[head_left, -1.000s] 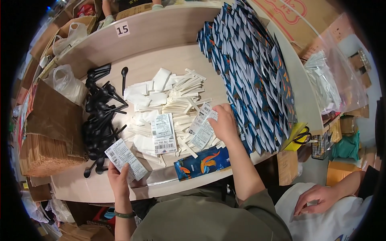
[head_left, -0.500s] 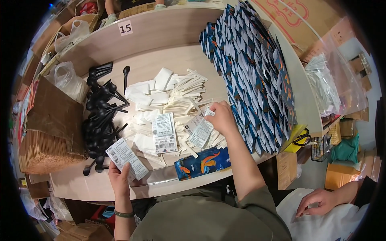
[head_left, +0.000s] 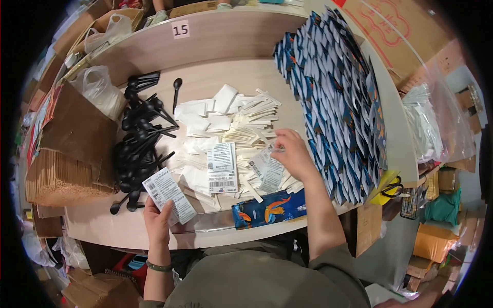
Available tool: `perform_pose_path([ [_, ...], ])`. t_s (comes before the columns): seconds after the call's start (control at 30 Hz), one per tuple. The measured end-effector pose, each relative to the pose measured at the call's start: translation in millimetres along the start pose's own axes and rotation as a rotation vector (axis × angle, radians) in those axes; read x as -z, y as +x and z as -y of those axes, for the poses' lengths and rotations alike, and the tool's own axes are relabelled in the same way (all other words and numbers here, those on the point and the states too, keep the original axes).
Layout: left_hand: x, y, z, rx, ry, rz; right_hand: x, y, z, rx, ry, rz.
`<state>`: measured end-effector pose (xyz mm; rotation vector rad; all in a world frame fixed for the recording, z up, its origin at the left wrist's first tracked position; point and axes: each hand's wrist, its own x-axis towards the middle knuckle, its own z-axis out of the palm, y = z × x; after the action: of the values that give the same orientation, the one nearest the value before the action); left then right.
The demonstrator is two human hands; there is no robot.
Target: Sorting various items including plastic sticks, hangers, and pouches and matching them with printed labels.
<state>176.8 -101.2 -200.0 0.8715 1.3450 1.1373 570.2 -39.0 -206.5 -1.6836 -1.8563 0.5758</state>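
Between its thumb and fingers, my left hand (head_left: 158, 222) holds a white printed label sheet (head_left: 170, 196) tilted over the table's near edge. My right hand (head_left: 294, 155) has its fingers bent at the top of some overlapping printed labels (head_left: 271, 174); what the fingertips pinch is hard to make out. Another pair of printed labels (head_left: 222, 172) lies flat on the pile between my hands. Beneath are white folded napkins (head_left: 196, 120) and many thin pale paper strips or sleeves (head_left: 250, 126). A blue packet with an orange design (head_left: 272, 209) lies at the table's front edge.
Black plastic spoons (head_left: 141, 138) heap on the left, beside a cardboard box (head_left: 77, 138) and a white plastic bag (head_left: 100, 90). Dense rows of blue packets (head_left: 334, 108) fill the right side. Scissors (head_left: 391, 186) hang right. A raised panel (head_left: 231, 38) closes the back.
The view has shifted, so the table sits farther right in it. My left hand still holds its label; my right fingers stay near the same labels. The other person's hand at lower right has mostly left view.
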Motion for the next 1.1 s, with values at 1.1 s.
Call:
perform_pose_path([
  [1.1,-4.7,-5.0,-3.3,-0.004,-0.052,0.014,33.4,-68.3,24.1,-0.345,1.263,-0.142],
])
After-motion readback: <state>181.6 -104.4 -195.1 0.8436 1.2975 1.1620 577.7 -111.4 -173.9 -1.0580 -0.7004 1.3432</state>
